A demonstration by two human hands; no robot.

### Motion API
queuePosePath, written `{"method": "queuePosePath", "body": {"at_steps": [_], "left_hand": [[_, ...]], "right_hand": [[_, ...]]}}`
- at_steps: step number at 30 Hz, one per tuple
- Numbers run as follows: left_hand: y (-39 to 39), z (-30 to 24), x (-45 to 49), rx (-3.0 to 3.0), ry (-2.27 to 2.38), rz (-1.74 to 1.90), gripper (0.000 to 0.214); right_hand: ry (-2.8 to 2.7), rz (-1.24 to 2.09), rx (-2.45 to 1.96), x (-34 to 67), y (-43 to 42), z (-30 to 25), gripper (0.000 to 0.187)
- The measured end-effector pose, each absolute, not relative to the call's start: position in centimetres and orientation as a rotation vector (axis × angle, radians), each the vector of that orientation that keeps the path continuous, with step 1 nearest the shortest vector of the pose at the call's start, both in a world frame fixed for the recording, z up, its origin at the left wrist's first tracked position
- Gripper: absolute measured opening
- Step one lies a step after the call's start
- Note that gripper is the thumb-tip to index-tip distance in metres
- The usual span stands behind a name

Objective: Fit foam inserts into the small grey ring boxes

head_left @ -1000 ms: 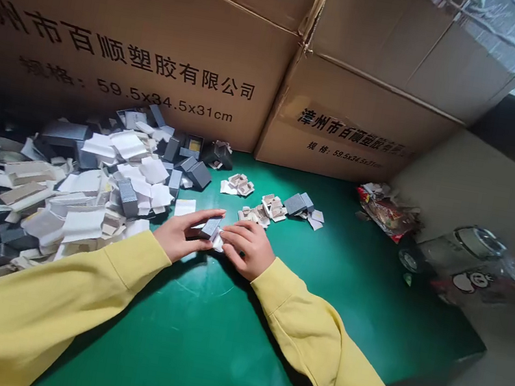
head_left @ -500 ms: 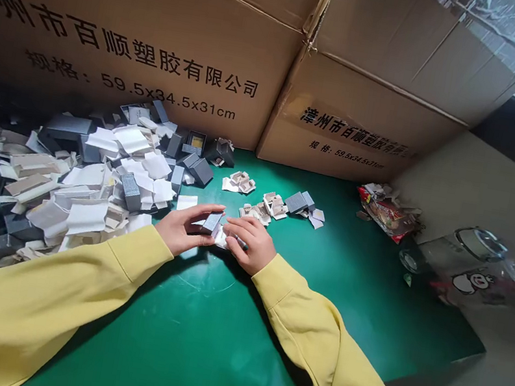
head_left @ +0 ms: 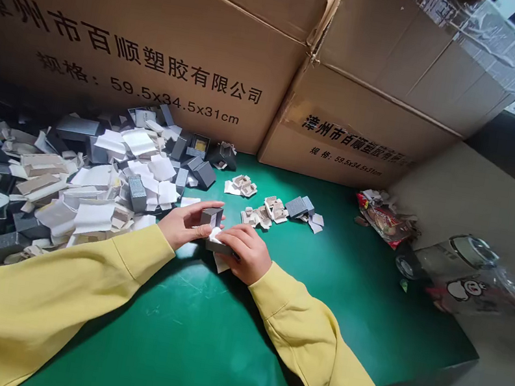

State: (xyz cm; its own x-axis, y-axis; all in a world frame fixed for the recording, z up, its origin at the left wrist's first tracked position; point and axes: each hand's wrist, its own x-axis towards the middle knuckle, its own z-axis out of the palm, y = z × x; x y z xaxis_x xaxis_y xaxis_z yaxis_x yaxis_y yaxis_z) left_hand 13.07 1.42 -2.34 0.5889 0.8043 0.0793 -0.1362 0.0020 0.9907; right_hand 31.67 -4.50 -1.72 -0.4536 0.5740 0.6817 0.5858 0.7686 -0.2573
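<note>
Right of the scrap pile [head_left: 92, 175], an open grey box [head_left: 212, 216] is gripped by the left hand [head_left: 185, 225]. Its white lining [head_left: 214, 234] is touched by the curled right hand [head_left: 246, 252], whose grip cannot be determined

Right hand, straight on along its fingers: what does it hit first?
Likely the open small grey box, right at the fingertips of the right hand; just past it, the left hand. Depth is hard to judge from this single view, so the exact contact point is uncertain.
</note>
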Motion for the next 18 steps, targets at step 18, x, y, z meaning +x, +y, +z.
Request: {"method": "queuePosePath", "body": {"at_steps": [18], "left_hand": [[1.39, -2.66, 13.12, 1.403, 0.661, 0.811, 0.077]], "right_hand": [[-2.264, 0.073, -0.884, 31.48, -4.63, -2.08, 0.022]]}}
